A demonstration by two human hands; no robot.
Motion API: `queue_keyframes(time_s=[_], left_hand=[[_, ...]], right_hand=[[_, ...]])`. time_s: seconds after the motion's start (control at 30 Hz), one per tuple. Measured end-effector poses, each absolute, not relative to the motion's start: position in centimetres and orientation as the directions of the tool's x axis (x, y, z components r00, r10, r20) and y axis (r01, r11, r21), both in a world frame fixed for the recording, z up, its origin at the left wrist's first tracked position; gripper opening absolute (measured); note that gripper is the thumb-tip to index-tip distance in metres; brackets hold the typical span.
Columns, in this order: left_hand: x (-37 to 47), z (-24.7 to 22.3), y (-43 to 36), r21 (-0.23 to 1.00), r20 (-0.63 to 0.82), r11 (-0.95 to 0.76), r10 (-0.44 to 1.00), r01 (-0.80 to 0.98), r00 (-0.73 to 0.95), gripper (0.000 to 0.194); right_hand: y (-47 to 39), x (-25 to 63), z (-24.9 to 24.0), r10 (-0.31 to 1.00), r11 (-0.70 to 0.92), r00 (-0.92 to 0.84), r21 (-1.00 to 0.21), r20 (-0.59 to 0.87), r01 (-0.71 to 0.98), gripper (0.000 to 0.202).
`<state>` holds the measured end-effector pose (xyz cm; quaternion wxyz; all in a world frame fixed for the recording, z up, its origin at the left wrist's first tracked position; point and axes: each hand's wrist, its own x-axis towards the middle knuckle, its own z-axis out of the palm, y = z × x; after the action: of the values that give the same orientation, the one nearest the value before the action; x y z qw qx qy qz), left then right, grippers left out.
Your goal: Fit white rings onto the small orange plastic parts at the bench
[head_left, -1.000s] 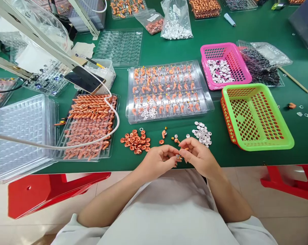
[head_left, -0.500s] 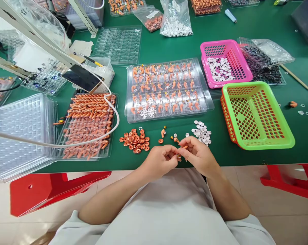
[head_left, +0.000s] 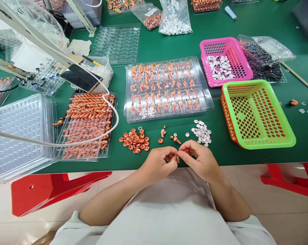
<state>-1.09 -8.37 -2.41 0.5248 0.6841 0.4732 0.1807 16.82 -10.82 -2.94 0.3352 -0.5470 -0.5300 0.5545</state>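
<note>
My left hand is closed around a small part with a gold-coloured end, mostly hidden by the fingers. Fingertips of my right hand pinch at the same spot, touching the left fingers; what they hold is too small to make out. Just beyond the hands lie an orange curved piece with a gold end, another orange piece and a single copper cup. A pile of copper cups is on the left, a pile of white discs on the right.
Behind the piles sits a clear tray of orange curved parts. To the right are a green basket and a pink basket. At the left, a white cable arches over a tray of orange pieces, beside stacked clear trays.
My right hand has shifted slightly down, and the orange piece seen earlier between its fingers is now mostly hidden. The view has moved a little.
</note>
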Motion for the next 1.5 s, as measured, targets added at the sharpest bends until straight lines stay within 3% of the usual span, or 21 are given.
queue_keyframes(time_s=[0.4, 0.6, 0.93, 1.23, 1.5], left_hand=[[-1.4, -3.1, -8.0, 0.906, -0.355, 0.198, 0.837, 0.375, 0.417, 0.014], [-1.5, -2.3, -7.5, 0.892, -0.45, 0.358, 0.761, 0.275, 0.467, 0.019], [-1.7, -2.6, -7.6, 0.914, -0.394, 0.29, 0.802, 0.284, 0.449, 0.013], [-1.6, -2.2, -6.9, 0.851, -0.472, 0.516, 0.673, 0.095, 0.569, 0.026], [-1.3, -2.4, -7.3, 0.836, -0.496, 0.544, 0.696, 0.071, 0.519, 0.021]], right_hand=[[-11.2, 16.5, -4.0, 0.956, -0.213, -0.167, -0.963, -0.24, 0.164, 0.009], [-11.1, 17.0, -4.3, 0.961, -0.23, -0.123, -0.962, -0.249, 0.15, 0.017], [-11.6, 17.2, -4.0, 0.957, -0.159, -0.212, -0.968, -0.2, 0.196, 0.014], [-12.0, 17.4, -4.2, 0.956, -0.269, -0.108, -0.962, -0.273, 0.047, 0.02], [-12.3, 17.3, -3.9, 0.945, -0.298, -0.147, -0.954, -0.292, -0.017, 0.021]])
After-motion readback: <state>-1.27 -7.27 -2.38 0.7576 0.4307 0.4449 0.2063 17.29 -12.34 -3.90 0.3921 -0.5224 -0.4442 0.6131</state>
